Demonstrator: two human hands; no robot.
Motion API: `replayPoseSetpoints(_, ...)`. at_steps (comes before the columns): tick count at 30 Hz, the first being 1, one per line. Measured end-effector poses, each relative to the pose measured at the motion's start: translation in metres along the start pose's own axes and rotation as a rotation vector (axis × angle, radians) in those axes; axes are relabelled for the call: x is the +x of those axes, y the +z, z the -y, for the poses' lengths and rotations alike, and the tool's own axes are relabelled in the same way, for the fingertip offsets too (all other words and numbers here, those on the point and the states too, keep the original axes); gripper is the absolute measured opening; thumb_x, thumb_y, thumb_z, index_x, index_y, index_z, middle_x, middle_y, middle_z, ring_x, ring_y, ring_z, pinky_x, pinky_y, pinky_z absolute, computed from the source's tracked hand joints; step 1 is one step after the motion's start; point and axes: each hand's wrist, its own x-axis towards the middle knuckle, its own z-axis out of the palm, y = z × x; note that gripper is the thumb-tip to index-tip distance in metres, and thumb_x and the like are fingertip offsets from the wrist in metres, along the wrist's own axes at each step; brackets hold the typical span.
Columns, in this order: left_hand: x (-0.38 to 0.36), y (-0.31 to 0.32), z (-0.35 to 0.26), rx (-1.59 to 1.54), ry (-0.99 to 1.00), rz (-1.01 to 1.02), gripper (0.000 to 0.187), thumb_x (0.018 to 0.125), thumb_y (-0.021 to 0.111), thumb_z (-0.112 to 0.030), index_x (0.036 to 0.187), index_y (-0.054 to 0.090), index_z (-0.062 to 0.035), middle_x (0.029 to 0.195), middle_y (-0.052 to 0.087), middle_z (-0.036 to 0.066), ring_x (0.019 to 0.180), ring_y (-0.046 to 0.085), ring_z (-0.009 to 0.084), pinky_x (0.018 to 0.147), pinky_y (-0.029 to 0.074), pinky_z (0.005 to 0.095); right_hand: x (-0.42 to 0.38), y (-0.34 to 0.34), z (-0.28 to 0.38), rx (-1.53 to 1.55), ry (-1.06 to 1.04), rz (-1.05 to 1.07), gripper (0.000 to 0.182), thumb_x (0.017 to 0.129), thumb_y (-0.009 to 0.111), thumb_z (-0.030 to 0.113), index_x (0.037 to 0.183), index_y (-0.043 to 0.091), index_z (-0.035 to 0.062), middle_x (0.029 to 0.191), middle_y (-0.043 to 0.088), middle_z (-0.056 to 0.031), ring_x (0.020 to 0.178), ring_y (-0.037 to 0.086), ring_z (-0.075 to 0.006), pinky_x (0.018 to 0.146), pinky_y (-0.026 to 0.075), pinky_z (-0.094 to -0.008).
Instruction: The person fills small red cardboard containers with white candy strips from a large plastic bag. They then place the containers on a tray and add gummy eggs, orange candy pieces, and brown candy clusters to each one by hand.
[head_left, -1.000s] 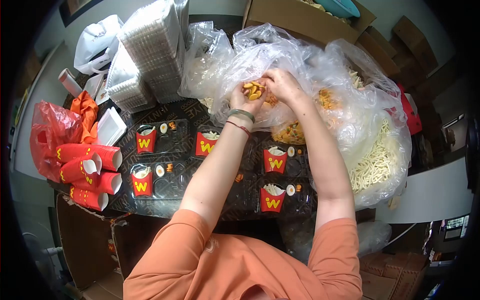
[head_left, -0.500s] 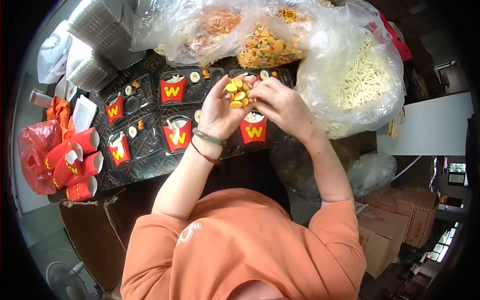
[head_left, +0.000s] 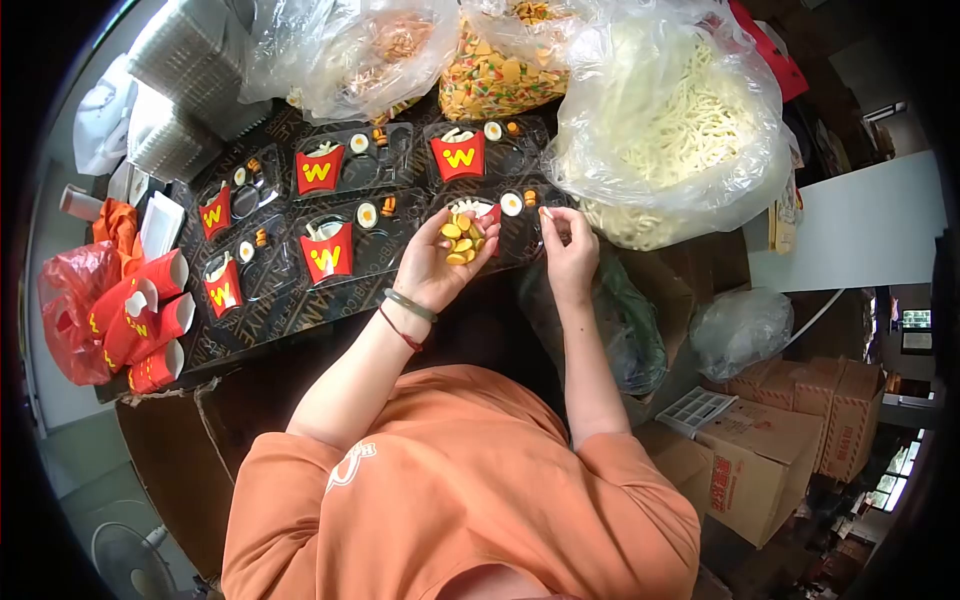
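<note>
My left hand (head_left: 432,268) is cupped, palm up, around a heap of small yellow oval pieces (head_left: 461,238). It partly hides a red carton of white sticks behind it. To its right, my right hand (head_left: 572,255) pinches a tiny pale object at the fingertips, too small to make out. Close to those fingertips lie a toy egg half (head_left: 511,204) and small orange pieces (head_left: 531,198) in a clear tray. Other clear plastic trays hold red cartons with a yellow W, such as this fry carton (head_left: 458,156), plus egg halves and orange pieces.
A large clear bag of white sticks (head_left: 690,130) stands at the right, beside a bag of colourful pieces (head_left: 505,80). Stacked clear trays (head_left: 185,60) rise at the back left. Red cartons (head_left: 150,315) lie at the left edge. Cardboard boxes (head_left: 765,460) sit on the lower right.
My right hand has left the yellow pieces in my left palm and moved right and down, pinching something tiny. The left hand is slightly lower, and the view has shifted.
</note>
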Motion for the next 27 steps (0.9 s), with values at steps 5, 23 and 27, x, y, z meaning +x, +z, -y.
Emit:
replayPoseSetpoints(5, -0.001, -0.001, -0.002, -0.032, 0.007, 0.002, 0.036, 0.102, 0.047, -0.026, 0.118, 0.054, 0.0059, 0.119, 0.060, 0.021, 0.118, 0.056, 0.0371, 0.102, 0.049, 0.0461, 0.000, 0.009, -0.006, -0.273, -0.135, -0.063, 0.010, 0.081, 0.075, 0.016, 0.087, 0.067, 0.0114, 0.083, 0.062, -0.0003, 0.077, 0.061, -0.0198, 0.071, 0.043, -0.0351)
replayPoseSetpoints(23, 0.011, 0.003, -0.005, -0.027, -0.036, 0.167, 0.034, 0.102, 0.045, -0.029, 0.116, 0.057, 0.0005, 0.123, 0.061, 0.015, 0.110, 0.060, 0.0247, 0.102, 0.046, 0.0435, 0.021, 0.007, 0.078, 0.058, -0.028, 0.431, 0.013, 0.086, 0.070, 0.010, 0.094, 0.065, 0.0008, 0.090, 0.065, -0.0098, 0.071, 0.065, -0.0194, 0.065, 0.053, -0.0306)
replayPoseSetpoints(27, 0.019, 0.011, -0.009, -0.093, 0.011, 0.141, 0.033, 0.101, 0.048, -0.029, 0.114, 0.057, 0.0005, 0.120, 0.063, 0.016, 0.111, 0.059, 0.0257, 0.102, 0.046, 0.0427, 0.030, 0.023, 0.068, 0.059, -0.113, 0.447, 0.015, 0.085, 0.071, 0.009, 0.091, 0.062, 0.0001, 0.086, 0.066, -0.0075, 0.071, 0.067, -0.0180, 0.065, 0.054, -0.0285)
